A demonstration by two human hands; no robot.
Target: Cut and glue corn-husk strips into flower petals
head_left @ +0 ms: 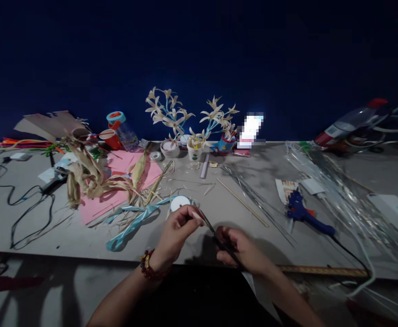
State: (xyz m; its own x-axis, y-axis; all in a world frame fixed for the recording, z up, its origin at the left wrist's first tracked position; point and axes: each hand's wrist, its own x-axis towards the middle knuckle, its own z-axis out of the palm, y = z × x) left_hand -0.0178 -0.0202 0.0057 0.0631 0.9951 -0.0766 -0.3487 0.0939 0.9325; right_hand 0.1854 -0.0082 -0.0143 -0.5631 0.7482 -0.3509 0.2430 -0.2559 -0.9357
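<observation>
My left hand (180, 227), with a bead bracelet on its wrist, pinches a small pale petal-like strip (196, 216) between thumb and fingers. My right hand (235, 247) is closed around a slim dark tool (216, 235) with a narrow tip. That tip meets or nearly meets the pale strip; its exact kind is hard to make out in the dim light. Just behind my left hand lies a white disc-shaped spool (180, 202). Light-blue ribbon (141, 222) lies twisted to the left of it.
Pale husk flowers (171, 116) stand in a paper cup (195, 150) and nearby pots. Dried husks (90, 168) and pink paper (100, 206) cover the left. Thin wires (250, 190), a blue glue gun (304, 213) and clear plastic wrap (342, 190) lie right.
</observation>
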